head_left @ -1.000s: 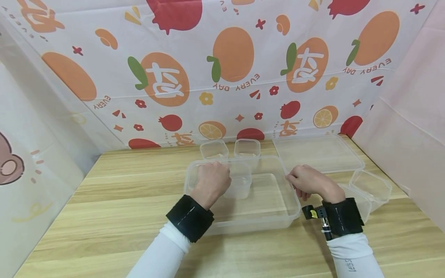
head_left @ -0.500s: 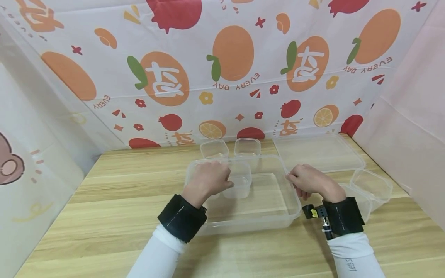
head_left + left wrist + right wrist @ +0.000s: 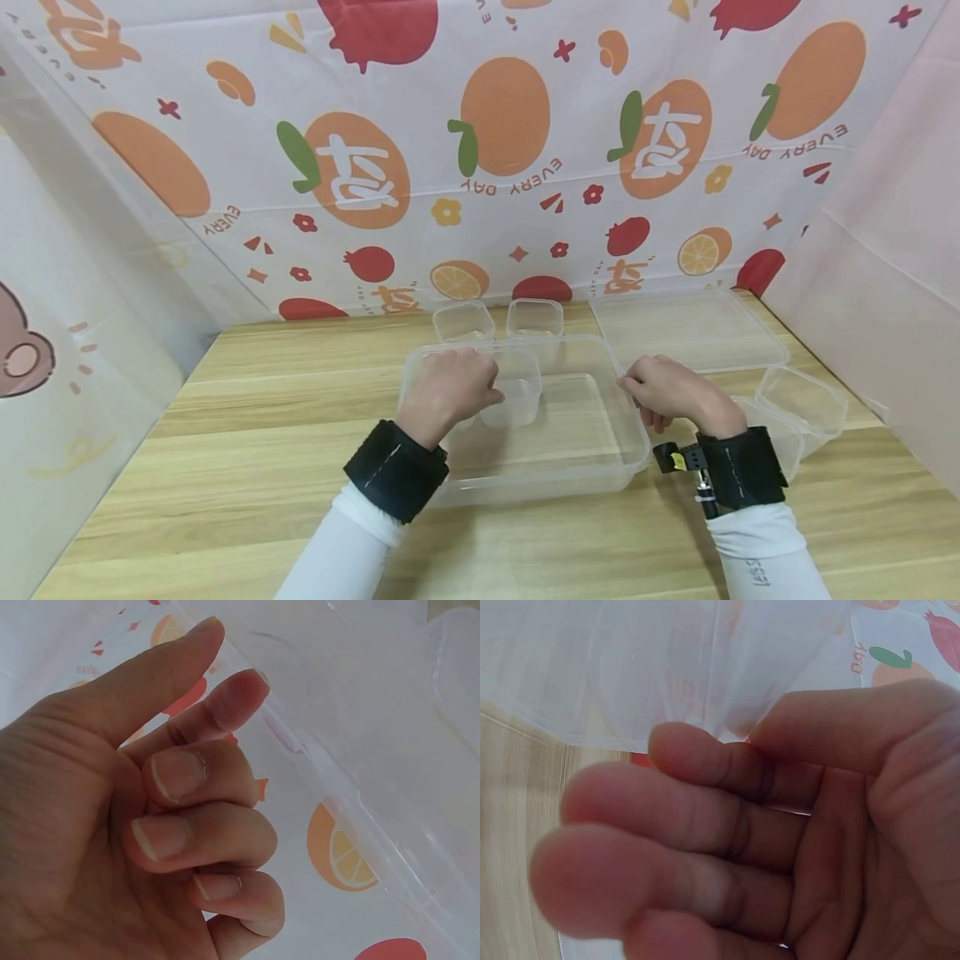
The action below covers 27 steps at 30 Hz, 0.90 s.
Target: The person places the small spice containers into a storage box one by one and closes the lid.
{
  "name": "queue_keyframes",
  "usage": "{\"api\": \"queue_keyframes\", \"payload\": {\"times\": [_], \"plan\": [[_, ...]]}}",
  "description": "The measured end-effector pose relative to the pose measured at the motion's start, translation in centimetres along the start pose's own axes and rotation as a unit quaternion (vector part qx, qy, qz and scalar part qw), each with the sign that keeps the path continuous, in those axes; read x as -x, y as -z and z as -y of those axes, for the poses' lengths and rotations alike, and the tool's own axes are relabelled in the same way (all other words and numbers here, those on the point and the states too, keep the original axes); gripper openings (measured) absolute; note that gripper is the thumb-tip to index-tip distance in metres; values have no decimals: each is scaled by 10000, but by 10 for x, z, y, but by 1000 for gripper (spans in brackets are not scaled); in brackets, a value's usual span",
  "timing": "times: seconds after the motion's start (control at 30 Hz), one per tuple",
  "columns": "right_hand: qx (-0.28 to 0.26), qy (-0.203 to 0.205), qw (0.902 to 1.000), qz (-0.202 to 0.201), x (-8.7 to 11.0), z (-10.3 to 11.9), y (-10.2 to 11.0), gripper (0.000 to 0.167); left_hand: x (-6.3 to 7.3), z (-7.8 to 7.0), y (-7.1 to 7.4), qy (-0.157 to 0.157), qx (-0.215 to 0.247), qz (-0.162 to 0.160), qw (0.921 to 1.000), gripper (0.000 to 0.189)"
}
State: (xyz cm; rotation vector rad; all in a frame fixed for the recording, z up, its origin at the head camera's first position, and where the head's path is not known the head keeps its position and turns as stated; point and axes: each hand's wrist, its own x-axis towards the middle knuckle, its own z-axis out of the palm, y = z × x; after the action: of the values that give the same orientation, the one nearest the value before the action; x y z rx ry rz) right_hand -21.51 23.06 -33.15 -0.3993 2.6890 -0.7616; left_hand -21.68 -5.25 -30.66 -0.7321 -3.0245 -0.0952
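Observation:
A large clear plastic food container [image 3: 588, 487] without a lid stands on the wooden table in the head view. My right hand [image 3: 678, 393] pinches its right rim between thumb and index finger, the other fingers loosely bent below. In the right wrist view that thumb and index finger meet at the translucent wall [image 3: 652, 660]. My left hand [image 3: 450, 387] hovers over the left part of the container, beside a small clear tub [image 3: 521, 408] inside it. The left wrist view shows its thumb and index finger apart with nothing between them, the index fingertip right at a clear rim [image 3: 330, 780].
Two small clear tubs, one on the left [image 3: 463, 323] and one on the right [image 3: 535, 321], stand behind the container. A large clear lid [image 3: 690, 333] lies back right. More small tubs [image 3: 802, 404] sit beside my right wrist. A fruit-print cloth [image 3: 517, 208] hangs behind the table.
My left hand has shifted slightly left and turned, its thumb now showing apart over the small tub. It has stayed there since half a second ago. The right hand keeps its place on the rim.

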Motion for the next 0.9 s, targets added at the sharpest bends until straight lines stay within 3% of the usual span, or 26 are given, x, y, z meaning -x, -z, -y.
{"api": "queue_keyframes", "payload": {"times": [0.33,0.63,0.9], "plan": [[22,30,10000,-20,1,1,-1,39,0,0,-1,26,84,80,9999,21],[8,26,10000,-21,1,1,-2,40,3,5,0,-9,47,-76,10000,21],[-18,25,10000,-31,0,0,-1,40,11,22,11,82,672,-285,9973,33]]}}
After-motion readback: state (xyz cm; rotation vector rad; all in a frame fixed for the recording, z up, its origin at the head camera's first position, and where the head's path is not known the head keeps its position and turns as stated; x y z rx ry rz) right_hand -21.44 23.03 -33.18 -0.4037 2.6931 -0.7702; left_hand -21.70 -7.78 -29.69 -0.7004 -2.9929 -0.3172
